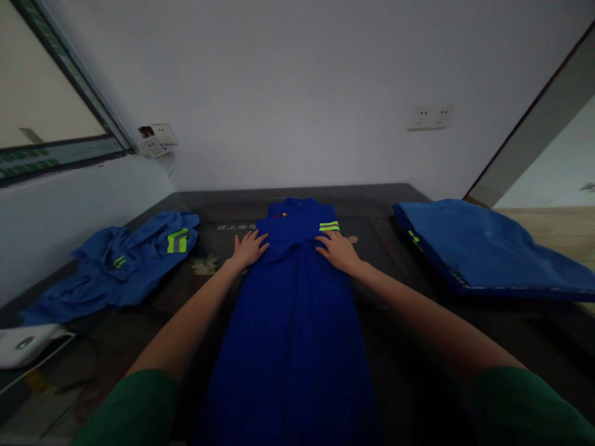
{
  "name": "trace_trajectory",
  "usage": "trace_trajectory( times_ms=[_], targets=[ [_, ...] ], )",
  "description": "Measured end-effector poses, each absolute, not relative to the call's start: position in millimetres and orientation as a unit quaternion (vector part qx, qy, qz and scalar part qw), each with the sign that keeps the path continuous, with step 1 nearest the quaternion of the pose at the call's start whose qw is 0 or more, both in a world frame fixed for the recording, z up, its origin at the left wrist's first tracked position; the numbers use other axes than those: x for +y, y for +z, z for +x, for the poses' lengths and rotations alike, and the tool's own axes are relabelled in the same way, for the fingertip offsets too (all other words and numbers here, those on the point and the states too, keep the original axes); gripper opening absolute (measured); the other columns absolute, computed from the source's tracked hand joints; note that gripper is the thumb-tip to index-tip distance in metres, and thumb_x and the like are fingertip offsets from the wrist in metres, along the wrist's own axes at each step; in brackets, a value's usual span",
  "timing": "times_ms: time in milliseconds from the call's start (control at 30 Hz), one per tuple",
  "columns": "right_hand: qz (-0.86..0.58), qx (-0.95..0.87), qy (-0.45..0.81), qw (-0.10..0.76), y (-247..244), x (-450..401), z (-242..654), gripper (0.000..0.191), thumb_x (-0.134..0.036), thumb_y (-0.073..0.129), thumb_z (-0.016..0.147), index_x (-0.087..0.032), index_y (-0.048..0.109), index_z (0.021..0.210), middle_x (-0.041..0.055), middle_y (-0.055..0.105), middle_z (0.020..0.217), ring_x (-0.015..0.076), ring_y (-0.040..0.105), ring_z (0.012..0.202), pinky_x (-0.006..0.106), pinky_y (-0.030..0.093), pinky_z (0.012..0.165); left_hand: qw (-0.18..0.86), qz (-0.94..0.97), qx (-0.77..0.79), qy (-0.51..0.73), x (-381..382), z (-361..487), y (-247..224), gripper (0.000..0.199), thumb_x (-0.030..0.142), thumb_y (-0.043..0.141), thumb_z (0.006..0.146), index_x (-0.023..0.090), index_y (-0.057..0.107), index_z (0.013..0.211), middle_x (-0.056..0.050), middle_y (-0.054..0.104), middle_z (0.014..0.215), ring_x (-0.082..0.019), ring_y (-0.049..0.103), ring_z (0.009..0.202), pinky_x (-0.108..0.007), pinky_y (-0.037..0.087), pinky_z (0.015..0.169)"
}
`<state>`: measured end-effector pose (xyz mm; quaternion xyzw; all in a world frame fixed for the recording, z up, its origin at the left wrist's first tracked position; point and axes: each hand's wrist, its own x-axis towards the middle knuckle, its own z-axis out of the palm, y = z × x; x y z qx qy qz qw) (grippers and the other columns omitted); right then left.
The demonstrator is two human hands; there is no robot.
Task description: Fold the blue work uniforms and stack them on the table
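A long blue work coverall (pixel 297 322) lies lengthwise on the dark table, its collar toward the wall and its legs running toward me. One sleeve is folded across the chest, with a yellow-and-silver reflective band at the right edge. My left hand (pixel 250 249) rests on the garment's left edge at waist height, fingers spread. On the opposite edge, just below the reflective band, my right hand (pixel 338 251) lies with its fingers stretched over the cloth. Both palms face down, and neither hand grips the fabric.
A crumpled blue garment (pixel 125 263) with reflective strips lies on the left. Folded blue garments (pixel 488 248) are stacked on the right. A white device (pixel 30 345) with a cable sits at the near left. The table (pixel 372 197) meets a wall with sockets (pixel 429 118).
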<state>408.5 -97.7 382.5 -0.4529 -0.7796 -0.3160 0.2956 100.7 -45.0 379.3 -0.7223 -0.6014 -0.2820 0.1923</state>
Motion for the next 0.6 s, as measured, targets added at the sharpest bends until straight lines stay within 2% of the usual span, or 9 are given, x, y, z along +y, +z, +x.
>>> trace_trajectory(
  times_ms=[67, 167, 300, 467, 533, 600],
  targets=[
    [-0.441, -0.796, -0.294, 0.291, 375.7, -104.6, 404.9, 0.041, -0.039, 0.047, 0.095, -0.021, 0.055, 0.131, 0.0134, 0.049, 0.139, 0.0274, 0.041, 0.130, 0.044, 0.040, 0.101, 0.203, -0.706, -0.597, -0.321, -41.2, 104.0, 383.4, 0.047, 0.047, 0.037, 0.095, 0.029, 0.049, 0.137, -0.011, 0.035, 0.152, -0.034, 0.026, 0.141, -0.066, 0.012, 0.109],
    [-0.432, -0.803, -0.283, 0.298, 377.9, -102.4, 397.7, 0.042, -0.038, 0.046, 0.096, -0.019, 0.054, 0.133, 0.0140, 0.050, 0.139, 0.0261, 0.041, 0.131, 0.043, 0.039, 0.103, 0.220, -0.708, -0.573, -0.348, -29.4, 112.2, 401.8, 0.038, 0.035, 0.042, 0.094, 0.028, 0.057, 0.128, -0.010, 0.047, 0.144, -0.029, 0.035, 0.136, -0.060, 0.015, 0.112],
    [-0.431, -0.798, -0.284, 0.310, 398.8, -79.4, 383.7, 0.042, -0.036, 0.047, 0.096, -0.016, 0.055, 0.132, 0.0157, 0.052, 0.138, 0.0261, 0.045, 0.129, 0.041, 0.036, 0.107, 0.216, -0.718, -0.542, -0.380, 7.7, 120.2, 441.8, 0.040, 0.020, 0.043, 0.091, 0.028, 0.056, 0.128, -0.008, 0.052, 0.139, -0.024, 0.041, 0.132, -0.052, 0.020, 0.113],
    [-0.436, -0.796, -0.274, 0.319, 434.6, -35.1, 364.8, 0.043, -0.036, 0.047, 0.096, -0.017, 0.054, 0.133, 0.0154, 0.051, 0.139, 0.0267, 0.044, 0.131, 0.043, 0.036, 0.107, 0.194, -0.707, -0.550, -0.401, 77.3, 116.4, 494.5, 0.044, 0.018, 0.036, 0.092, 0.021, 0.051, 0.134, -0.010, 0.050, 0.142, -0.020, 0.043, 0.132, -0.038, 0.030, 0.111],
    [-0.441, -0.792, -0.270, 0.324, 446.4, -16.9, 357.8, 0.043, -0.036, 0.047, 0.096, -0.018, 0.054, 0.134, 0.0152, 0.050, 0.140, 0.0277, 0.042, 0.132, 0.046, 0.035, 0.108, 0.187, -0.712, -0.551, -0.394, 102.8, 111.3, 510.9, 0.039, 0.022, 0.039, 0.092, 0.023, 0.058, 0.126, -0.009, 0.054, 0.138, -0.018, 0.043, 0.132, -0.036, 0.030, 0.111],
    [-0.443, -0.791, -0.267, 0.327, 453.9, 0.7, 351.4, 0.043, -0.036, 0.048, 0.095, -0.019, 0.053, 0.135, 0.0145, 0.048, 0.143, 0.0287, 0.040, 0.134, 0.049, 0.033, 0.108, 0.178, -0.717, -0.556, -0.381, 124.0, 104.0, 523.1, 0.030, 0.030, 0.046, 0.091, 0.026, 0.067, 0.112, -0.007, 0.059, 0.131, -0.020, 0.043, 0.132, -0.039, 0.030, 0.110]
  ],
)
